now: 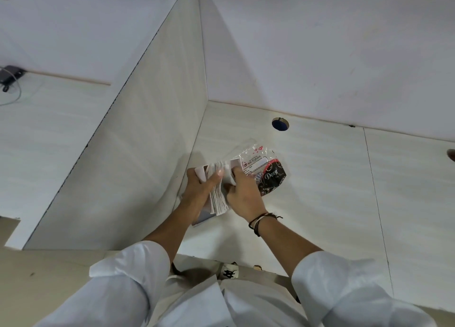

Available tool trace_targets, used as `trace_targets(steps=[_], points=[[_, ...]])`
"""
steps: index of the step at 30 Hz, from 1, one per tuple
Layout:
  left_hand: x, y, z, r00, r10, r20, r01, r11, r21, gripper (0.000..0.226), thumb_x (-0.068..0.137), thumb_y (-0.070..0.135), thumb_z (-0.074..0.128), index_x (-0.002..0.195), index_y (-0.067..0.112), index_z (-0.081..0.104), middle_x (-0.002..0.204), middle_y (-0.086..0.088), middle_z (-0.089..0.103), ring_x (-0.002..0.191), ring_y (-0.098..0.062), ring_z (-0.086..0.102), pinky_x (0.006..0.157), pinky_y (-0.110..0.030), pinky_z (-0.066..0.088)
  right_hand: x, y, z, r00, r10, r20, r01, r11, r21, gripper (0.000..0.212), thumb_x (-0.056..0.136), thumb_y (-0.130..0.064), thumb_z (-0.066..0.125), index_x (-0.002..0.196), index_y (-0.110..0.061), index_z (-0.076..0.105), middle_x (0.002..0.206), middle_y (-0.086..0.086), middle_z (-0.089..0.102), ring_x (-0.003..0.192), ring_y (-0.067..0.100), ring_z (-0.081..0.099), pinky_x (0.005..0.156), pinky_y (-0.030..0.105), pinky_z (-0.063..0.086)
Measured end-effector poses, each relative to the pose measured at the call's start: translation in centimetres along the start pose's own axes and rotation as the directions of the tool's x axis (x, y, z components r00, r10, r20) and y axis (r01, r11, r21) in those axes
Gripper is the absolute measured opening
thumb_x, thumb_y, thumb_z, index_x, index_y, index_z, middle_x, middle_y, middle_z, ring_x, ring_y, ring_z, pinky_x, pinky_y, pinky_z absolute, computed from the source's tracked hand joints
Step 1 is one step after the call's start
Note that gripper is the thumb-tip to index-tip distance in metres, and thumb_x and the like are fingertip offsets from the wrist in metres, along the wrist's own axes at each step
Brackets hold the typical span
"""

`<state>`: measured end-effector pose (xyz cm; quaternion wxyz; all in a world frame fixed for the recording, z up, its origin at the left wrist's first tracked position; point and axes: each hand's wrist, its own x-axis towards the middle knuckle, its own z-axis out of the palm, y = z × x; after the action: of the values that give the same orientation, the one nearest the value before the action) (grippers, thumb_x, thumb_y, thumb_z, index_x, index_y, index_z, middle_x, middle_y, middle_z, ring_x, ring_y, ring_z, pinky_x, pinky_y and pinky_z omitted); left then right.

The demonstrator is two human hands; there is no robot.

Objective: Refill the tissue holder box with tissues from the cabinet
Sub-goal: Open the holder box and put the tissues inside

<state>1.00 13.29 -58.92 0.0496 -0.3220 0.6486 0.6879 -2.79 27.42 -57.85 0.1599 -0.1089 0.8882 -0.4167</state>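
1. Gripping from both sides, the left hand [200,186] and the right hand [242,193] have the stack of folded tissues [218,193] pinched between them, low over the white counter [320,191].

2. Left hand first: fingers curl round the left face of the stack and the thumb lies across its top edges. Closed on the tissues, no question.

3. Right hand: fingers hook over the far right corner, palm pressed to the right face. Also closed on the stack, and a dark cord bracelet [261,221] shows on that wrist.

4. The key relation: the stack's long axis runs near to far, tilted a little left at the far end, so the hands sit across its short dimension.

5. Under the stack, a mauve and white edge [202,219] pokes out at the near left. That looks like the tissue holder box, but most of it is hidden, so I cannot be sure.

6. If it is, the stack is directly above it and the coming move should be straight down, with the long axis kept in line with the opening.

7. Just right and beyond, touching the right fingers, lies the opened Dove tissue wrapper [267,171], slack and apparently emptied.

8. Neither hand is clearly nearer; they share the load.
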Motion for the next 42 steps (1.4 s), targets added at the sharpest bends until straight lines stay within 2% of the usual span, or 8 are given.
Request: trace_targets(steps=[12,16,19,21,24,29,34,42], points=[[0.0,0.6,1.4,0.998,0.034,0.059,-0.049,0.959,0.28,0.09,0.068,0.033,0.099,0.128,0.015,0.034,0.112,0.004,0.06,0.096,-0.003,0.062,0.071,-0.022,0.05,-0.5,1.1,0.5,0.978,0.045,-0.203,-0.024,0.995,0.101,0.017,0.071,-0.004,0.052,0.085,-0.012,0.054,0.086,0.006,0.055,0.083,0.029,0.049,0.067,0.021,0.037],[0.5,-0.3,1.3,0.996,-0.035,0.086,0.034,0.999,0.008,0.091,0.068,0.026,0.099,0.135,0.014,0.039,0.131,-0.009,0.066,0.116,-0.021,0.071,0.09,-0.044,0.064,0.4,2.4,-0.1,0.943,0.053,-0.328,-0.148,0.951,-0.27,0.065,0.064,-0.047,0.063,0.118,-0.011,0.059,0.123,0.009,0.048,0.115,0.031,0.042,0.095,0.047,0.039],[0.6,-0.4,1.0,0.987,-0.089,0.135,0.106,0.986,-0.128,0.096,0.065,0.027,0.099,0.14,0.018,0.04,0.138,-0.011,0.066,0.119,-0.027,0.072,0.083,-0.048,0.066,2.2,3.6,-2.4,0.916,0.4,0.027,-0.397,0.896,0.199,0.105,0.054,-0.069,0.084,0.131,-0.015,0.039,0.13,-0.001,0.053,0.122,0.019,0.056,0.097,0.044,0.055],[0.3,-0.3,1.1,0.981,-0.106,0.16,0.121,0.989,-0.087,0.09,0.073,0.02,0.095,0.142,0.022,0.038,0.137,-0.007,0.066,0.118,-0.026,0.071,0.071,-0.039,0.064,2.7,4.2,-2.9,0.843,0.463,0.274,-0.537,0.74,0.404,0.094,0.061,-0.056,0.092,0.132,-0.014,0.045,0.128,0.007,0.067,0.109,0.023,0.072,0.08,0.042,0.066],[0.2,-0.6,1.2,0.967,-0.168,0.19,0.159,0.985,0.061,0.093,0.075,0.008,0.093,0.143,0.028,0.034,0.135,0.0,0.064,0.118,-0.023,0.069,0.068,-0.043,0.065,2.1,4.2,-2.3,0.892,0.424,0.159,-0.452,0.818,0.355,0.069,0.07,-0.048,0.087,0.122,-0.016,0.055,0.117,0.005,0.071,0.1,0.021,0.073,0.068,0.037,0.065],[1.1,-1.4,0.4,0.986,-0.156,0.054,0.151,0.984,0.094,0.088,0.078,-0.016,0.077,0.148,0.019,0.036,0.138,-0.014,0.06,0.124,-0.033,0.063,0.089,-0.057,0.061,2.2,5.0,-2.8,0.881,0.362,0.305,-0.462,0.796,0.39,0.036,0.084,-0.036,0.074,0.112,-0.016,0.062,0.119,0.01,0.068,0.11,0.027,0.07,0.085,0.048,0.066],[0.8,-1.1,1.0,0.986,-0.139,0.09,0.13,0.987,0.093,0.081,0.089,-0.014,0.066,0.153,0.023,0.032,0.135,-0.007,0.057,0.124,-0.031,0.058,0.08,-0.045,0.06,1.8,4.7,-2.2,0.955,0.291,0.056,-0.294,0.955,0.042,0.03,0.089,-0.02,0.074,0.115,-0.007,0.066,0.108,0.006,0.069,0.097,0.024,0.062,0.076,0.029,0.047],[0.9,-1.3,0.3,0.988,-0.062,0.145,0.03,0.977,0.21,0.079,0.088,-0.019,0.061,0.153,0.016,0.033,0.111,0.003,0.059,0.102,-0.016,0.06,0.069,-0.021,0.05,2.4,3.3,-3.1,0.961,0.262,-0.089,-0.255,0.963,0.083,0.048,0.094,-0.046,0.069,0.069,-0.018,0.04,0.068,-0.004,0.048,0.073,0.025,0.049,0.062,0.034,0.032]])
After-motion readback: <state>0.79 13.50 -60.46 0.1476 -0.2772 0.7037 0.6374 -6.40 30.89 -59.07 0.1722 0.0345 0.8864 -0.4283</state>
